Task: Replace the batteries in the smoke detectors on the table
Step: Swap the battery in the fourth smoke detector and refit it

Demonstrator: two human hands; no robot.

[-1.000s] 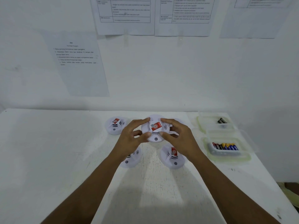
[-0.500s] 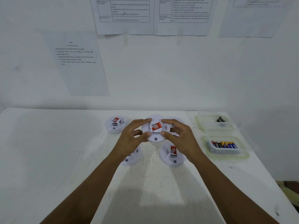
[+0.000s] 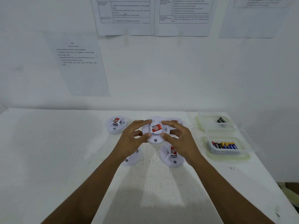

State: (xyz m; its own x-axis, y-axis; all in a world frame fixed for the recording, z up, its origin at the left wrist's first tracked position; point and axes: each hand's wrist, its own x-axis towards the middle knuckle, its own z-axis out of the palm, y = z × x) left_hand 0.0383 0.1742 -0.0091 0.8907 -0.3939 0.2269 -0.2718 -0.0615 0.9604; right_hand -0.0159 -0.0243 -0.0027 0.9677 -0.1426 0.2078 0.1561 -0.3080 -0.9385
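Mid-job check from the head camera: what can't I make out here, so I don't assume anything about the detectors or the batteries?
- Held smoke detector: its underside and battery door are hidden; left hand and right hand cover its rim.
- Front-left detector: mostly hidden by the left wrist.
- Rear-right detector: mostly behind the right hand's fingers.
- Batteries in the near tray: labels blurred, count unclear.
- Wall sheets: text too small.

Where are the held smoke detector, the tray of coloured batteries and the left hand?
held smoke detector [image 3: 155,128]: head view, red label.
tray of coloured batteries [image 3: 229,156]: head view, near rim.
left hand [image 3: 131,139]: head view, back of hand.
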